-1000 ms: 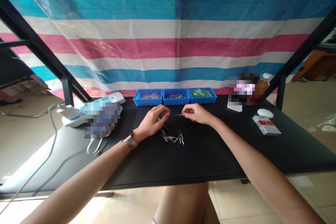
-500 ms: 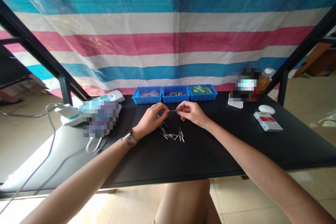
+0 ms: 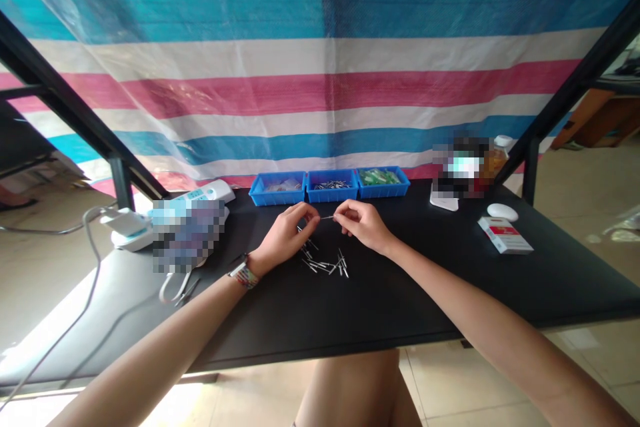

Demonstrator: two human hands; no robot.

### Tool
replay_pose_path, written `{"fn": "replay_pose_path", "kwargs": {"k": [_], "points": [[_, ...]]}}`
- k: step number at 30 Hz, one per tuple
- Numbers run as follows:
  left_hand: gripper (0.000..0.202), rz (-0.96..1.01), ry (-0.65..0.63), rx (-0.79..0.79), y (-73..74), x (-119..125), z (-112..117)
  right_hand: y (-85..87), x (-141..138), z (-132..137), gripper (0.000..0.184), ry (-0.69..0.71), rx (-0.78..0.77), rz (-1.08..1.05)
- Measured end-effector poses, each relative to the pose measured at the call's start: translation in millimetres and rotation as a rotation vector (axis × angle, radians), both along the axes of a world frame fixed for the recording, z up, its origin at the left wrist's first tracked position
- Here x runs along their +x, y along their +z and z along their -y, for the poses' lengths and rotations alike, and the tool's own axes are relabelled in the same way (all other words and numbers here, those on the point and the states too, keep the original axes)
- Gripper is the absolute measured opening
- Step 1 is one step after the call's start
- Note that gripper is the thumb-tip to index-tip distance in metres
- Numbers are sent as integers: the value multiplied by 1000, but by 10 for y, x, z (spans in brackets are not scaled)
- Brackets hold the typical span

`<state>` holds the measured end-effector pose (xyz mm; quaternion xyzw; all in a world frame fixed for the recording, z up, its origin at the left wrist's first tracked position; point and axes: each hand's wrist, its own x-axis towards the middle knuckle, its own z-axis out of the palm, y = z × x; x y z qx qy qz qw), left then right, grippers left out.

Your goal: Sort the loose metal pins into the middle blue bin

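Note:
Between my two hands a thin metal pop rivet (image 3: 327,217) is held level above the black table. My left hand (image 3: 293,230) pinches its left end between thumb and fingertips. Pinched on the right end is my right hand (image 3: 364,223), its other fingers curled. Several loose pop rivets (image 3: 325,267) lie scattered on the table just below, some partly hidden behind my left hand. Behind my hands stand three blue bins in a row: the left bin (image 3: 277,197) holds small clear bags, the middle bin (image 3: 332,194) rivets, and the right bin (image 3: 383,191) green packets.
On the left of the black table (image 3: 400,307) lie a white power strip (image 3: 200,193) with a plugged-in cable and a blurred-out object (image 3: 190,233). To the right are a small box (image 3: 505,235), a white oval object (image 3: 503,212) and a bottle (image 3: 499,157). A striped sheet (image 3: 300,93) hangs behind.
The view has tilted up slightly, so everything sits a little lower. Both hands keep their pinch on the pop rivet; the right fingertips have shifted slightly along it.

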<state>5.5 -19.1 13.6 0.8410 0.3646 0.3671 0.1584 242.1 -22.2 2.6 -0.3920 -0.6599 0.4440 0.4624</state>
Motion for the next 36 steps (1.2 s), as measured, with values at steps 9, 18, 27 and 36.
{"fn": "replay_pose_path", "kwargs": {"k": [9,18,27,36], "points": [[19,2,-5,-4,4,11,13,8,-21,-12,37,-7,-68,-85],[27,-19,-22,-57,41,19,16,-8,-5,-37,31,1,-88,-151],[31,10,-109,-147,80,0,13,-14,-10,-20,30,-11,-111,-157],[34,33,-101,-192,98,-14,21,-43,-21,-3,25,4,-112,-149]]}}
